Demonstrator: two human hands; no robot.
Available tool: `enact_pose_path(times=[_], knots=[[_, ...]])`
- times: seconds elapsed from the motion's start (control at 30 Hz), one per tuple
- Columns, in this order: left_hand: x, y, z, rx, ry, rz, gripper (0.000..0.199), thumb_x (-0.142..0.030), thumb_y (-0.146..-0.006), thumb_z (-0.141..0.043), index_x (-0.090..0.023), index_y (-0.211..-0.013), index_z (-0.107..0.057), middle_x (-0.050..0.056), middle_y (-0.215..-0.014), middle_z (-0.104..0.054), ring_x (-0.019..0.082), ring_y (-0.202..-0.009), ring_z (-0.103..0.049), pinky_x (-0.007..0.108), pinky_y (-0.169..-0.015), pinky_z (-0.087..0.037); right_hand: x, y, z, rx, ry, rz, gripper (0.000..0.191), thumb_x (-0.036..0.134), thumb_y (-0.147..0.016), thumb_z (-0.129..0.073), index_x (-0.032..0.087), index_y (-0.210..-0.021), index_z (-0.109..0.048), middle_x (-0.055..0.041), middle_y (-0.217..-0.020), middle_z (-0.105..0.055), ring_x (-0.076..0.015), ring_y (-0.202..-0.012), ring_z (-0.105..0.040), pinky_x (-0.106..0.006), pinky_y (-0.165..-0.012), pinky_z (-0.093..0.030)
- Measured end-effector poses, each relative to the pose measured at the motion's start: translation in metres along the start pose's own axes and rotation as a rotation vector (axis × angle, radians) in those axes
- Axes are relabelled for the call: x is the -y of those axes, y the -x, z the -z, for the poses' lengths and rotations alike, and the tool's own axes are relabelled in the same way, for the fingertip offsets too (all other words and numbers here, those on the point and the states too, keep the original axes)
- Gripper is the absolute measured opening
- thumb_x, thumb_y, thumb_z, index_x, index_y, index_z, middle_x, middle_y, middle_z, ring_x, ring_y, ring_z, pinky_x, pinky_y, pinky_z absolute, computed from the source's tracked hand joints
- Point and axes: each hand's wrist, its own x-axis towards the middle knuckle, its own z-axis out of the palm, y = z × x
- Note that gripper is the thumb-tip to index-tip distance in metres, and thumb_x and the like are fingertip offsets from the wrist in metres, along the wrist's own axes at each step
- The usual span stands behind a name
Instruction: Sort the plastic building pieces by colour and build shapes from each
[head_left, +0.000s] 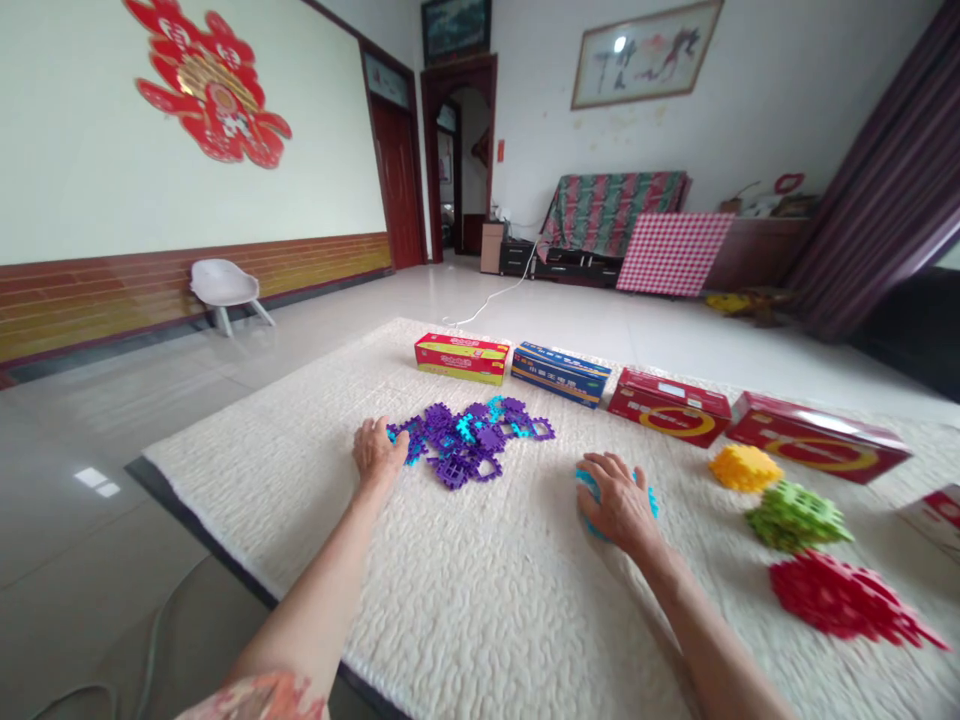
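On the cream quilted cover lies a mixed heap of purple pieces with light blue ones among them. My left hand touches the heap's left edge, fingers apart, beside a few blue and purple pieces. Over to the right, my right hand rests spread on top of light blue pieces, which show around its fingers and are partly hidden by it. Farther right are separate piles of yellow pieces, green pieces and red pieces.
Behind the pieces stand a red-and-yellow box, a blue box and two dark red boxes in a row. Another box is at the right edge. The quilted cover ends at the left above a tiled floor.
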Motion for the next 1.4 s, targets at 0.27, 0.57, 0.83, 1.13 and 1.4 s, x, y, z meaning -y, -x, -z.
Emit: enact_pose_path(times=[0.27,0.57,0.83,1.13,1.4], knots=[[-0.01,0.001,-0.024,0.146,0.136,-0.09,0.04,-0.039,-0.084,-0.05,-0.015,-0.114,-0.063,0.012,-0.112,-0.067,0.024,-0.108,-0.059,0.035,-0.096,-0.042,0.043,0.011,-0.008,-0.072,-0.061,0.077,0.032,0.022,-0.083,-0.049,0.02,-0.112,-0.06,-0.0086,-0.124,-0.06,-0.0309,-0.124,-0.042,-0.056,-0.102,-0.027],[-0.079,0.05,-0.047,0.098,0.4,-0.244,0.032,-0.028,-0.081,-0.054,-0.014,-0.108,-0.064,0.012,-0.11,-0.067,0.022,-0.108,-0.059,0.034,-0.099,-0.043,0.048,0.022,-0.009,-0.047,-0.114,0.094,0.035,0.022,-0.082,-0.05,0.019,-0.116,-0.058,-0.0099,-0.123,-0.06,-0.0307,-0.124,-0.043,-0.056,-0.104,-0.024],[-0.079,-0.003,-0.042,0.01,0.401,-0.142,0.029,-0.03,-0.085,-0.046,-0.017,-0.099,-0.068,0.009,-0.106,-0.069,0.021,-0.103,-0.061,0.033,-0.095,-0.045,0.051,0.022,-0.003,-0.049,-0.224,0.131,0.032,0.022,-0.084,-0.05,0.021,-0.114,-0.058,-0.0108,-0.118,-0.061,-0.0296,-0.12,-0.046,-0.055,-0.103,-0.026],[-0.079,-0.014,-0.083,0.114,0.226,-0.263,0.032,-0.036,-0.085,-0.048,-0.018,-0.105,-0.067,0.01,-0.114,-0.064,0.022,-0.112,-0.055,0.033,-0.102,-0.038,0.056,0.02,0.001,0.0,-0.272,0.195,0.039,0.023,-0.082,-0.053,0.022,-0.121,-0.053,-0.01,-0.126,-0.057,-0.0291,-0.124,-0.042,-0.057,-0.106,-0.022],[-0.096,-0.01,-0.081,0.108,0.382,-0.229,0.029,-0.031,-0.083,-0.051,-0.016,-0.102,-0.067,0.01,-0.111,-0.066,0.022,-0.11,-0.057,0.033,-0.101,-0.04,0.079,0.014,0.0,0.058,-0.316,0.314,0.038,0.03,-0.081,-0.061,0.023,-0.118,-0.056,-0.01,-0.128,-0.055,-0.028,-0.119,-0.045,-0.053,-0.103,-0.029]])
